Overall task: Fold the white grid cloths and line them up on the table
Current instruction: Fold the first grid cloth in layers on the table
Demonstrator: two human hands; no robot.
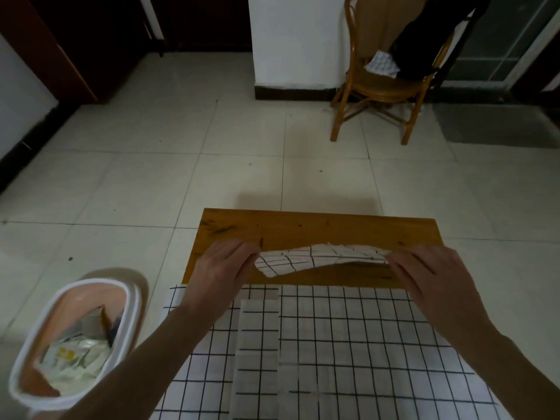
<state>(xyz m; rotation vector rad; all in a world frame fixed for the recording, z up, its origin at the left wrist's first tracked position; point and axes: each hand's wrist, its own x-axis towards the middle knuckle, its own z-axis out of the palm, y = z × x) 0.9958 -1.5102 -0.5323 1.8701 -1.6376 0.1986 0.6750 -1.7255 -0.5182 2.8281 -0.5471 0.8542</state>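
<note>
Left fingers (245, 257): pinching the left end of a small white cloth with black grid lines (321, 258), thumb and fingertips closing on its edge.
Right fingers (403, 262): pinching the right end of the same small cloth, curling round its edge.
Left hand (222, 269): reaching forward from the lower left, forearm crossing over the near cloth.
Right hand (439, 277): reaching in from the lower right, level with the left hand.
Small grid cloth: stretching between the two hands, hanging just above the wooden surface (318, 231), its left part sagging lower than its right; whether it is touching the wood I cannot tell.
Wooden surface: an orange-brown rectangular top, lying bare beyond the held cloth.
Large white grid cloth (363, 344): lying spread flat over the near part of the surface, below both wrists.
Folded white grid strip (259, 344): lying on top of the large cloth, running lengthwise toward the camera, between the forearms and nearer the left one.
Pink tub with a white rim (72, 338): standing on the tiled floor (181, 165) to the left, holding crumpled wrappers.
Rattan chair (381, 83): standing well apart by the far wall, carrying a dark garment and another small grid cloth (382, 64) on its seat.
</note>
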